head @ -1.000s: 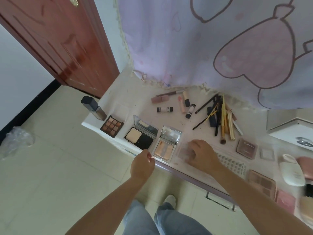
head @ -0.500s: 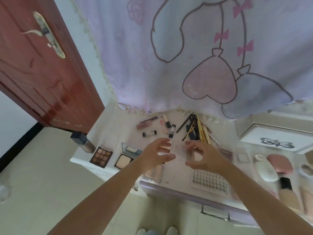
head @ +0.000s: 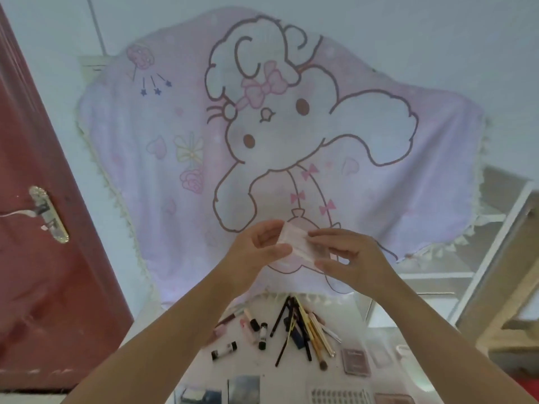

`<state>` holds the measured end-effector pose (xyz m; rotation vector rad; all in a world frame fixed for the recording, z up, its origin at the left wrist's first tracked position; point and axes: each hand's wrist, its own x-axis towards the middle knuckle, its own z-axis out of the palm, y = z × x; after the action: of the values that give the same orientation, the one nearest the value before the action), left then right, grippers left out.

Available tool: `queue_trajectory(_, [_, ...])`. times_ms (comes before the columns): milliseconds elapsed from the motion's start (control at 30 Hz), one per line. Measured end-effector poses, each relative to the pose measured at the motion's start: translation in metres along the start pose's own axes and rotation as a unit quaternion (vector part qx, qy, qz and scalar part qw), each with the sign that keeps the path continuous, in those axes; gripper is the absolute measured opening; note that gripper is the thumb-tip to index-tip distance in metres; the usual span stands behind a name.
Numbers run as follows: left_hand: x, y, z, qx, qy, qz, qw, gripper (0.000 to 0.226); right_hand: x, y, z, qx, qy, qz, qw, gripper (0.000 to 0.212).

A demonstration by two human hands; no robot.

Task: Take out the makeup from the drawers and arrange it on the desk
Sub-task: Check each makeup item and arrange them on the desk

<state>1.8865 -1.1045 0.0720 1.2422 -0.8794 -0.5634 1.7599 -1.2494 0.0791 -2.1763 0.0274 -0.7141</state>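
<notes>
Pink cloth (head: 175,158) printed with a cartoon rabbit hangs over the wall behind the surface (head: 248,365) and takes up most of the view; a red door (head: 35,258) stands at the left. Below, much of the makeup already lies out on the surface: a fanned bundle of brushes and pencils (head: 300,330), a few small tubes (head: 253,330) to their left, a pink compact (head: 355,361) to their right, a sheet of false nails (head: 338,397) and opened mirrored palettes (head: 243,389) along the near edge. By that showing the task looks well advanced, though no drawer is in view, so what remains inside cannot be told.

The piece in hand is a small clear case (head: 294,243), pinkish and flat, lifted high above the surface and in front of the cloth. It sits between the two hands: the left hand (head: 259,249) pinches its left edge with thumb and fingers, and the right hand (head: 350,258) grips its right side, fingertips on top and thumb beneath. It seems they are prising it open or inspecting it; it has yet to be set down among the rest.
</notes>
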Motion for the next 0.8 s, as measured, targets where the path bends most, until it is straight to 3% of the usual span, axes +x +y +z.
queue_trajectory(300, [-0.003, -0.009, 0.014, -0.048, -0.019, 0.007, 0.999, 0.031, -0.009, -0.001, -0.007, -0.016, 0.0, 0.014, 1.0, 0.036])
queue_trajectory(800, [0.004, -0.007, 0.0, -0.097, 0.048, -0.014, 0.994, 0.04, 0.02, 0.0, -0.001, -0.004, -0.039, 0.015, 0.999, 0.034])
